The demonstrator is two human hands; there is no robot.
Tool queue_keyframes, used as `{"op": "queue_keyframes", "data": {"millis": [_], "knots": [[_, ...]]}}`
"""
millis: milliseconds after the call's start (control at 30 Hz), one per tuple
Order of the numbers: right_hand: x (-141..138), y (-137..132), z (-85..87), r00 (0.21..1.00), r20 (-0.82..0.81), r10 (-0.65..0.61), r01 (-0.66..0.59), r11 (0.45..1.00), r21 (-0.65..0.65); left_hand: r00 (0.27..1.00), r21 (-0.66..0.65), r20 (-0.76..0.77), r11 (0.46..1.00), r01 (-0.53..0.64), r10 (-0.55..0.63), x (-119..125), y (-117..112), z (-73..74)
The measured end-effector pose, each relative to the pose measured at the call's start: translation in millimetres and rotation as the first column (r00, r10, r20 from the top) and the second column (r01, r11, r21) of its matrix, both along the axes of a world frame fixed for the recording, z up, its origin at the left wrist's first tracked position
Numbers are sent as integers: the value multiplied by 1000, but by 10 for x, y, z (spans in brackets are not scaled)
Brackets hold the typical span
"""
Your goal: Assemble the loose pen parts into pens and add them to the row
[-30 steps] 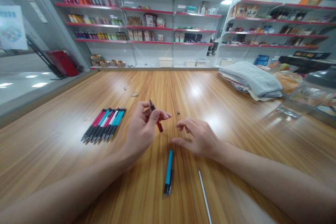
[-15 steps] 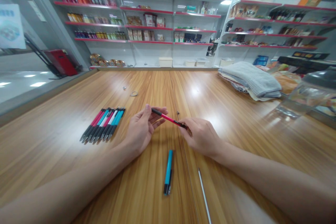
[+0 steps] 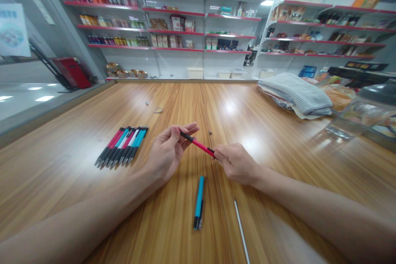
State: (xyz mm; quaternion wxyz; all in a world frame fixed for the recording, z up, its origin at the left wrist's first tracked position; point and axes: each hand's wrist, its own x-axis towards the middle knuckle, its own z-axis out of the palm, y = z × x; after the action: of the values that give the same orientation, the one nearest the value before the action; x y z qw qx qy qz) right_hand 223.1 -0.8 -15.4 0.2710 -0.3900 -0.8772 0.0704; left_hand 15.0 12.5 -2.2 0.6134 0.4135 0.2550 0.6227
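A red and black pen is held slantwise above the table between both hands. My left hand pinches its black grip end between thumb and fingers. At the clip end, my right hand is closed around the pen, hiding its tip. Below them lies a blue pen barrel with a black clip, its black grip part not in view. To the right of that rests a thin white refill. Left of my left hand is a row of several pens in red, blue and white with black grips.
A small ring and a tiny metallic piece lie farther back on the wooden table. A tiny dark piece is beyond my hands. Folded cloths and a clear plastic jar stand at the right. Stocked shelves are behind.
My right hand has shifted its hold at the clip end, its fingers now more curled and slightly lower. The pen is tilted a little more steeply. The other things on the table stay put.
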Motion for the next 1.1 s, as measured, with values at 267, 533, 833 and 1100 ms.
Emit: {"op": "queue_keyframes", "data": {"millis": [267, 533, 833, 1100], "knots": [[-54, -38, 48, 1000, 14, 17, -19, 984, 180, 996, -89, 59, 994, -57, 63, -10, 43, 14], [-49, -115, 140, 980, 195, 29, -109, 904, 413, 990, -231, 20, 964, -129, 138, -12, 95, -63], [-120, -151, 155, 971, 238, -37, -47, 940, 337, 986, -289, 96, 952, -105, 138, 6, 69, -24], [-105, -66, 152, 963, 131, -235, 170, 908, 382, 988, -272, 76, 956, -112, 137, 21, 58, -19]]}}
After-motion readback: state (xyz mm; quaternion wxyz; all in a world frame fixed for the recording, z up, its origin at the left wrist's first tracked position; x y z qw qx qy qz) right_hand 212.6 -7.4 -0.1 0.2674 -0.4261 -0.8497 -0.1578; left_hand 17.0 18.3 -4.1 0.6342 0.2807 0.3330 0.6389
